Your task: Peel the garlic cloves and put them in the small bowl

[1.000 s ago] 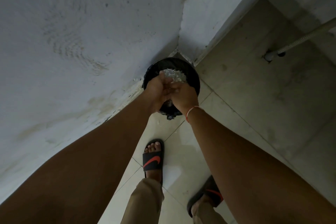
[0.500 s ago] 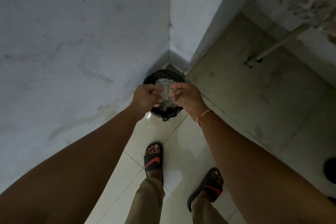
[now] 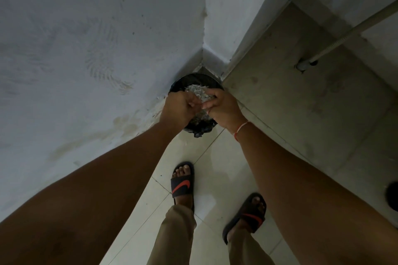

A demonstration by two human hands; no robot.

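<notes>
I see both hands over black-lined bin (image 3: 195, 130) in wall corner. Left hand (image 3: 179, 108) curled, fingers bunched; right hand (image 3: 224, 106) curled, fingertips touching left; cannot tell if either pinches anything. Pale papery garlic skins (image 3: 199, 92) heaped in bin, under hands. No cloves, no small bowl in view. My judgement: peeling likely finished, waste being brushed off; whether cloves reached bowl, cannot tell.
</notes>
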